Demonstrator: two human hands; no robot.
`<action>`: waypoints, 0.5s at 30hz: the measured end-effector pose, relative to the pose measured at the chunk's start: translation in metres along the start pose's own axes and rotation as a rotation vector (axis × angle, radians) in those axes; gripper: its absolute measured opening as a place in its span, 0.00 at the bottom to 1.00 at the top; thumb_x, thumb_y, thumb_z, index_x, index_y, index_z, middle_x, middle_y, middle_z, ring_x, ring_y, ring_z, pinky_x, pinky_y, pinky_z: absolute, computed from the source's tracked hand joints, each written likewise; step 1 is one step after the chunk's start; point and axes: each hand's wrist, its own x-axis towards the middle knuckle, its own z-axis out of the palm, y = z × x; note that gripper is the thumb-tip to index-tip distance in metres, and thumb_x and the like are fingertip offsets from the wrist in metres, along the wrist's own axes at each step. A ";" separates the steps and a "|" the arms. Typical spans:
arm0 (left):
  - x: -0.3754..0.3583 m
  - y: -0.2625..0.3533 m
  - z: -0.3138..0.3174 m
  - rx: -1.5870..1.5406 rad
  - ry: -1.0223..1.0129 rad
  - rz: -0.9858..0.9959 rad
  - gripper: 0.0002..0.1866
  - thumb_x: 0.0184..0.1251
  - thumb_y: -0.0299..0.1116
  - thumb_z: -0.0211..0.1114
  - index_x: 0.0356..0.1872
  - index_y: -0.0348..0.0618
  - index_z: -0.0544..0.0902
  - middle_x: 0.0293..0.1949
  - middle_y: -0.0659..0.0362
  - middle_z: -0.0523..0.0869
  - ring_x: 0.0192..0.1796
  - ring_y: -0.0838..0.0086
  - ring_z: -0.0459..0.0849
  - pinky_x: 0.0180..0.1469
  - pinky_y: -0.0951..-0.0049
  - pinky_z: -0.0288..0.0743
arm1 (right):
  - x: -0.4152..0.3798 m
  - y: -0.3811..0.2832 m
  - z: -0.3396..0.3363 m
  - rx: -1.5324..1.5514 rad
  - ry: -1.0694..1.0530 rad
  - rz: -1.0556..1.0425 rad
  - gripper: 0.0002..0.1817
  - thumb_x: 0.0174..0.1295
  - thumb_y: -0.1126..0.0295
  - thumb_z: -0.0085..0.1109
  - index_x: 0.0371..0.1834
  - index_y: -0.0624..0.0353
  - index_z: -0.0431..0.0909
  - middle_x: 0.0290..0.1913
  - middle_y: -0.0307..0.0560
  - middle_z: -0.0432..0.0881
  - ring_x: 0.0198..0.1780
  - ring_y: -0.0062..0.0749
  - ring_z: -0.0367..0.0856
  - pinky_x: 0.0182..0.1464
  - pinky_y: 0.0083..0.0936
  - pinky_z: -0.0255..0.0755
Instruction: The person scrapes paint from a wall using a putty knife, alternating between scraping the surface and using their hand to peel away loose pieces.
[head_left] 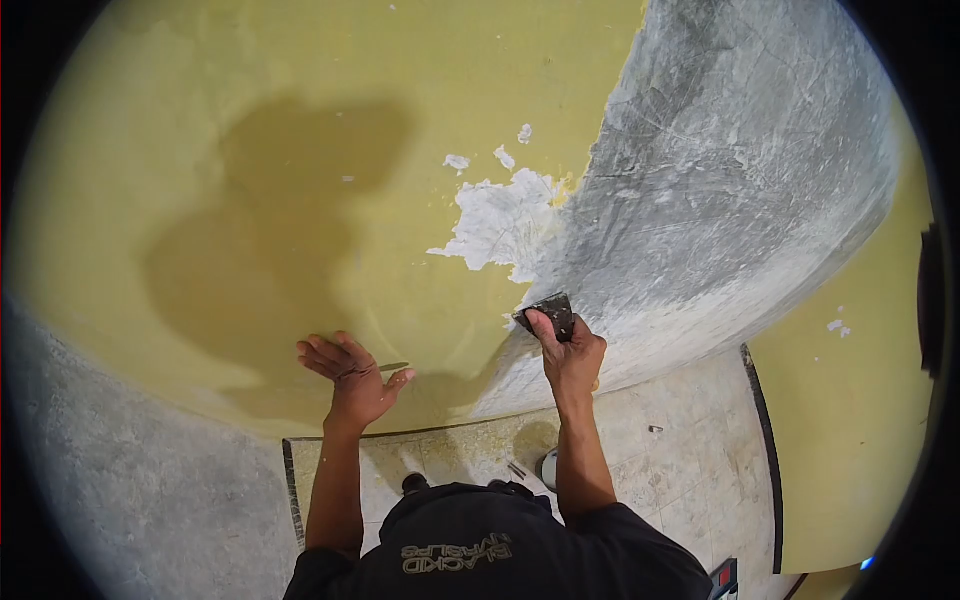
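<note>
My right hand [573, 365] grips a dark, flat, square-edged scraper [548, 316] speckled with pale bits. Its blade lies against the wall where yellow paint meets bare grey plaster [710, 190]. Thumb on the near face, the other fingers mostly hidden behind it. My left hand [358, 378] is open with fingers spread, close to the yellow wall [420, 280] at lower left. A thin olive-coloured sliver [394, 367] shows between its palm and thumb tip. Above the scraper, a ragged white patch [505, 220] breaks into the yellow paint.
Below the wall, a tiled floor [690, 440] is strewn with yellowish flakes. A white round container [548, 470] stands by my right forearm. A dark and red object [722, 578] lies at lower right. Another yellow wall [850, 430] rises at the right.
</note>
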 end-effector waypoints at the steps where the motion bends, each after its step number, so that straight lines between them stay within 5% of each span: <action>1: 0.000 -0.001 0.001 0.016 -0.008 0.005 0.68 0.57 0.67 0.61 0.67 0.27 0.20 0.58 0.13 0.14 0.62 0.18 0.09 0.57 0.21 0.13 | -0.001 0.004 0.001 -0.005 0.002 0.005 0.24 0.51 0.50 0.74 0.24 0.63 0.81 0.17 0.49 0.80 0.15 0.40 0.77 0.22 0.26 0.68; 8: -0.002 -0.003 -0.003 0.000 -0.016 0.038 0.68 0.58 0.69 0.58 0.67 0.27 0.19 0.58 0.14 0.13 0.62 0.19 0.09 0.56 0.22 0.11 | -0.009 0.018 0.006 0.054 -0.018 0.074 0.22 0.51 0.52 0.75 0.25 0.63 0.82 0.17 0.50 0.80 0.15 0.32 0.75 0.23 0.25 0.68; 10: -0.001 0.001 -0.005 0.109 -0.016 0.032 0.70 0.57 0.69 0.60 0.65 0.20 0.20 0.57 0.10 0.17 0.64 0.19 0.12 0.58 0.24 0.11 | -0.009 0.015 0.015 0.143 0.010 0.089 0.21 0.51 0.54 0.75 0.26 0.63 0.82 0.17 0.50 0.79 0.15 0.32 0.74 0.23 0.25 0.68; 15: -0.001 -0.004 -0.004 0.036 -0.008 0.053 0.69 0.57 0.70 0.58 0.66 0.23 0.19 0.59 0.15 0.14 0.62 0.20 0.09 0.57 0.23 0.10 | -0.007 0.004 0.005 0.020 -0.008 0.029 0.23 0.50 0.51 0.75 0.22 0.62 0.79 0.16 0.51 0.79 0.16 0.46 0.76 0.21 0.28 0.68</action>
